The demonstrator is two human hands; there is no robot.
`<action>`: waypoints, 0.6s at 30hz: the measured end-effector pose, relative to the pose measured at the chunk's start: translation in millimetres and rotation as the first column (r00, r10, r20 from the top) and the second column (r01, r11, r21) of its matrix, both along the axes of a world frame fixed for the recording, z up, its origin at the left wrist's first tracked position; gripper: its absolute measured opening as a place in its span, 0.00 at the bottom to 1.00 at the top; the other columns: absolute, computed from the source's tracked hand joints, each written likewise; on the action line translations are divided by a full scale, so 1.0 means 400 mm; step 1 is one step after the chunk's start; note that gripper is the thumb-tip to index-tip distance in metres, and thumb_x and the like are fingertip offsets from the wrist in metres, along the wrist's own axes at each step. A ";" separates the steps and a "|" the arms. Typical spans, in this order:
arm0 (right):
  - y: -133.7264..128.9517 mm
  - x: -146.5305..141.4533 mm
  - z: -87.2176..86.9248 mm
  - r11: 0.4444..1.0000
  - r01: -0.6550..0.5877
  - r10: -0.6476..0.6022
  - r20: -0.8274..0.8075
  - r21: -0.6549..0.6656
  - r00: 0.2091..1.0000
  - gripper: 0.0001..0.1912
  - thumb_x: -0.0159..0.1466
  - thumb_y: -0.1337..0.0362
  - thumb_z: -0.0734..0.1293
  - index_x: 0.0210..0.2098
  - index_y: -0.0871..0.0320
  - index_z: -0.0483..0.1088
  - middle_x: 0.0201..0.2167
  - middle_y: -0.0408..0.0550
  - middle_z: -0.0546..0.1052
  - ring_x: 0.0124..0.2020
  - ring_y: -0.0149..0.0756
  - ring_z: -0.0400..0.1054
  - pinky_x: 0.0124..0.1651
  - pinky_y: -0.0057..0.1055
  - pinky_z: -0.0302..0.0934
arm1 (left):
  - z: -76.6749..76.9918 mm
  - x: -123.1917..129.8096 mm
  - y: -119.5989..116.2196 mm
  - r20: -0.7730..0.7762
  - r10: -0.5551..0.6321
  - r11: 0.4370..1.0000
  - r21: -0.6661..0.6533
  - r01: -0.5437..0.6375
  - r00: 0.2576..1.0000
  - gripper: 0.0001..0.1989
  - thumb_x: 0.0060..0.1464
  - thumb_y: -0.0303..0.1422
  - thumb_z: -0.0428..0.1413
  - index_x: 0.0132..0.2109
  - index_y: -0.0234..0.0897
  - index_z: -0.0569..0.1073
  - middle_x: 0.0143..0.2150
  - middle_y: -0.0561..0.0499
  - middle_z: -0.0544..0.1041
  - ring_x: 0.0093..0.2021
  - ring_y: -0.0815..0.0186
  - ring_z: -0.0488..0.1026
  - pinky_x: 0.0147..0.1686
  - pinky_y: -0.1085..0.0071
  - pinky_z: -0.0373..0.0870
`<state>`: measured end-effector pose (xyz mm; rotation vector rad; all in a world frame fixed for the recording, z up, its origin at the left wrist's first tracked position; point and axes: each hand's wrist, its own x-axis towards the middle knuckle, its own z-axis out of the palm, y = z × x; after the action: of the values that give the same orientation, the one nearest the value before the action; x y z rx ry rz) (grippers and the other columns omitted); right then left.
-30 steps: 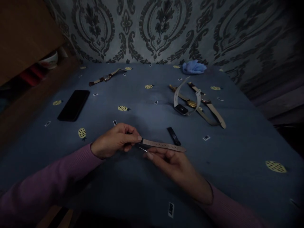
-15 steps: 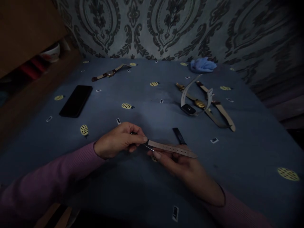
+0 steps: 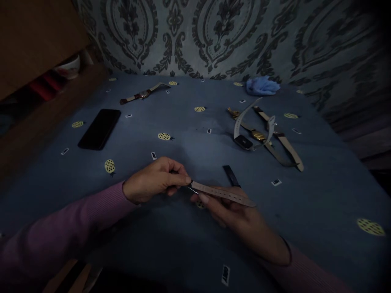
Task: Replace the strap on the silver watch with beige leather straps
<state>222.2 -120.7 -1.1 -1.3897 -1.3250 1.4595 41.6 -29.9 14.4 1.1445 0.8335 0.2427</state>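
Note:
My left hand (image 3: 159, 179) is closed on a watch, whose case is mostly hidden by the fingers. From it a pale-backed watch strap (image 3: 221, 194) with a row of holes stretches right, over my right hand (image 3: 235, 211). The fingers of that hand pinch a thin tool with a slim metal shaft (image 3: 193, 190). The shaft's tip meets the strap's end by my left thumb; the tool's handle is hidden in the palm. Just beyond my right fingers is a dark strap piece (image 3: 231, 176), its near end hidden behind them.
On the blue patterned tablecloth, a black phone (image 3: 99, 129) lies at left and a brown-strapped watch (image 3: 143, 94) behind it. At right are a white-strapped smartwatch (image 3: 243, 142), a gold watch (image 3: 259, 135) and a light-strapped watch (image 3: 287, 144). A crumpled blue cloth (image 3: 262, 86) sits near the wall.
The strap's free end has dipped slightly. Both hands keep nearly the same pose, and the whole view has shifted a little.

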 end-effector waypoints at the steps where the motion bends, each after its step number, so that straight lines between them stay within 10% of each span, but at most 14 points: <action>1: 0.001 0.000 -0.001 1.000 -0.005 0.005 0.009 0.000 1.000 0.14 0.62 0.57 0.66 0.35 0.60 0.79 0.16 0.39 0.63 0.16 0.24 0.51 0.16 0.23 0.46 | 0.001 0.000 0.000 -0.001 -0.003 1.000 -0.001 0.003 1.000 0.08 0.53 0.30 0.57 0.28 0.31 0.71 0.19 0.58 0.66 0.17 0.79 0.58 0.18 0.80 0.52; 18: 0.007 0.002 0.008 1.000 -0.004 0.004 0.012 0.015 1.000 0.14 0.60 0.57 0.66 0.31 0.60 0.79 0.15 0.39 0.64 0.15 0.24 0.52 0.15 0.23 0.45 | 0.004 0.003 0.000 -0.009 -0.023 1.000 0.004 0.023 1.000 0.08 0.51 0.30 0.57 0.27 0.31 0.71 0.20 0.56 0.69 0.17 0.78 0.60 0.19 0.80 0.55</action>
<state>222.8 -117.9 1.9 -1.3889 -1.3445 1.4433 42.6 -29.9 15.9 1.1593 0.8278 0.2202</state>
